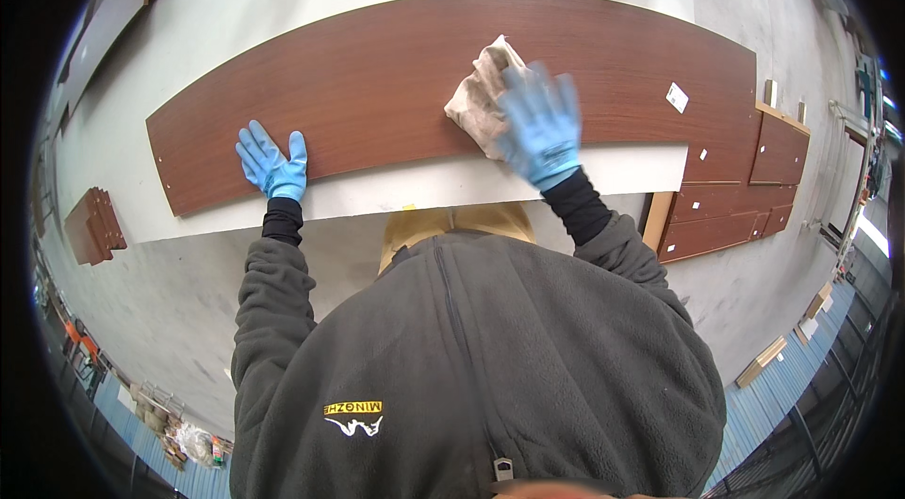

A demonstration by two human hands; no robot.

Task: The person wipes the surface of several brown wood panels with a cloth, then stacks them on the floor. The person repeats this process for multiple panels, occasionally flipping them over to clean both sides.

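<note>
A long reddish-brown wood-grain panel with a curved far edge lies across a white table. My left hand, in a blue glove, rests flat near the panel's front edge toward its left end, fingers spread and holding nothing. Right of the middle, a bunched, stained beige cloth sits on the panel. My right hand, also blue-gloved and smeared by motion, is against the cloth's right side with its fingers stretched out. The glove covers part of the cloth, and the thumb is hard to make out. A white label sticks to the panel's right part.
Stacked brown panels with small white labels stand at the right, below the table's level. More brown boards are stacked at the left. Other panels lie at the far left. Grey floor surrounds the table.
</note>
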